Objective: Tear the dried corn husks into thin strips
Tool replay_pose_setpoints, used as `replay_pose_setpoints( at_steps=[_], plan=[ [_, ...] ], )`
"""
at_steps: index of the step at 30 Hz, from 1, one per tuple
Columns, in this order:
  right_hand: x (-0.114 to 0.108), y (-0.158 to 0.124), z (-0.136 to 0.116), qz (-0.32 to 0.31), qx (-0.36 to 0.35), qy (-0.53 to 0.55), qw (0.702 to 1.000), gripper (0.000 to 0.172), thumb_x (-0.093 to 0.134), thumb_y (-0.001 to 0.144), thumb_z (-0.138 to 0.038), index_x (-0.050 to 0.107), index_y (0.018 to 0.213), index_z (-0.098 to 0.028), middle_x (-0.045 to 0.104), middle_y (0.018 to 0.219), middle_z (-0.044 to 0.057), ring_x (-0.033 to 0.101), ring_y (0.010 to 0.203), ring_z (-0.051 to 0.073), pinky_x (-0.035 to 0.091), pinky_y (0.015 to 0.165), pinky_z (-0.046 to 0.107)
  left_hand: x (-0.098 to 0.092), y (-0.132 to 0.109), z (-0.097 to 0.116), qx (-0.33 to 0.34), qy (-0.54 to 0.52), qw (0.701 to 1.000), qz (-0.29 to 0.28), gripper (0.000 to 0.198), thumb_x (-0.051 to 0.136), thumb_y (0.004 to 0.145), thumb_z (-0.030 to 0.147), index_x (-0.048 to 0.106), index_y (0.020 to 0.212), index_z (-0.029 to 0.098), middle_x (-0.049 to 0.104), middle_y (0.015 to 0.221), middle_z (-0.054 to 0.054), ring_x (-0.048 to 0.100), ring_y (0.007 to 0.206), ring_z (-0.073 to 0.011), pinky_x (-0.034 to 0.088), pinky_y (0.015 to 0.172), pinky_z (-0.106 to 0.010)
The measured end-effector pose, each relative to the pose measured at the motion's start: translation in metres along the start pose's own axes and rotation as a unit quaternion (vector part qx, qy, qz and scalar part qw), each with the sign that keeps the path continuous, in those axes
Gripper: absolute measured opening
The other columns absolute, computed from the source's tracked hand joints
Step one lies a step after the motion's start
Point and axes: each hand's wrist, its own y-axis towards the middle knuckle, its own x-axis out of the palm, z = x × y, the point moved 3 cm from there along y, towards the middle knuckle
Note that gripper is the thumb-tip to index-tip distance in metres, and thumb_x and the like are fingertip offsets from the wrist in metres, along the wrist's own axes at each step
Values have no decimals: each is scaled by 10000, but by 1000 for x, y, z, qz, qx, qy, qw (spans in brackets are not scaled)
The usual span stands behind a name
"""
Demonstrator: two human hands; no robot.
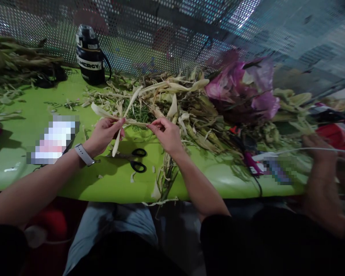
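Observation:
My left hand [103,134], with a white watch on its wrist, pinches pale dried leaf strips [126,115] above the green table [25,168]. A little to the right, my right hand [168,134] pinches the other end of the same strips, fingers closed. The strips cross between the two hands, and one long strip hangs down from the left hand. Black-handled scissors [135,159] lie flat on the table just below and between the hands, untouched. Behind the hands is a heap of dried husks and stems [172,96].
A black bottle [90,55] stands at the back left against a perforated metal screen. A pink plastic bag [241,88] lies at the back right. Another person's arm [322,180] reaches in at the right. More plant stalks [17,61] are piled at far left.

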Motion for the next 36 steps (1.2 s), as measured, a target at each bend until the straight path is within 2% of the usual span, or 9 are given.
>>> replay_pose_setpoints(
  at_steps=[4, 9, 17, 19, 22, 26, 29, 32, 36],
  plan=[
    [0, 0, -2, -5, -25, 7, 1000, 376, 603, 910, -547, 690, 835, -190, 664, 742, 14, 560, 664, 141, 442, 655, 277, -2, 0, 0, -22, -13, 1000, 9, 292, 693, 881, 439, 623, 798, 168, 566, 541, 18, 498, 460, -89, 407, 471, -213],
    [1, -4, -12, -17, -104, 0, 994, 354, 577, 942, -517, 710, 891, -193, 686, 831, 53, 599, 737, 172, 481, 708, 313, -4, -3, 8, -28, -2, 999, 31, 276, 723, 853, 429, 615, 848, 176, 665, 740, -33, 622, 663, -138, 500, 626, -262],
    [15, -18, -25, -103, -233, -56, 965, 267, 555, 980, -389, 744, 1031, -209, 627, 811, 61, 572, 776, 194, 467, 695, 339, -11, 3, 0, 44, 70, 993, 80, 251, 724, 834, 399, 596, 817, 183, 605, 768, -7, 547, 679, -115, 461, 631, -230],
    [18, -22, -28, -112, -264, -78, 955, 261, 552, 981, -380, 749, 1007, -213, 620, 805, 62, 562, 777, 194, 461, 681, 335, -11, 4, 0, 42, 109, 990, 74, 202, 727, 829, 347, 612, 846, 182, 637, 789, -14, 566, 699, -124, 464, 640, -234],
    [16, -24, -34, -68, -283, -101, 951, 260, 557, 975, -404, 740, 917, -228, 650, 875, 82, 582, 861, 220, 479, 760, 374, -8, 3, 2, 37, 171, 984, 20, 169, 740, 803, 298, 649, 851, 164, 684, 806, -37, 606, 733, -147, 481, 688, -262],
    [12, -20, -31, -7, -227, -48, 973, 260, 536, 983, -433, 667, 903, -223, 699, 1026, 100, 633, 1027, 247, 492, 932, 435, -3, 1, 3, 52, 240, 968, -43, 190, 733, 792, 336, 695, 805, 150, 711, 790, -58, 619, 730, -171, 480, 697, -285],
    [16, -16, -18, -17, -124, 28, 992, 314, 509, 978, -516, 599, 956, -216, 715, 957, 92, 691, 919, 226, 547, 826, 384, 2, -2, 3, 66, 230, 966, -96, 193, 708, 803, 343, 733, 858, 159, 733, 821, -53, 624, 731, -172, 477, 679, -270],
    [21, -15, -9, -47, -39, 93, 994, 372, 511, 949, -588, 540, 968, -218, 707, 851, 59, 700, 747, 197, 556, 680, 331, 6, -6, 2, 56, 196, 970, -130, 242, 695, 809, 350, 754, 963, 174, 742, 883, -49, 628, 749, -170, 479, 676, -254],
    [25, -18, -9, -58, -15, 101, 993, 378, 504, 939, -605, 520, 962, -227, 696, 800, 39, 673, 669, 180, 534, 616, 307, 3, -7, -1, 17, 148, 982, -115, 280, 683, 802, 349, 763, 1021, 195, 730, 876, -36, 615, 738, -162, 474, 661, -244]
  ],
)
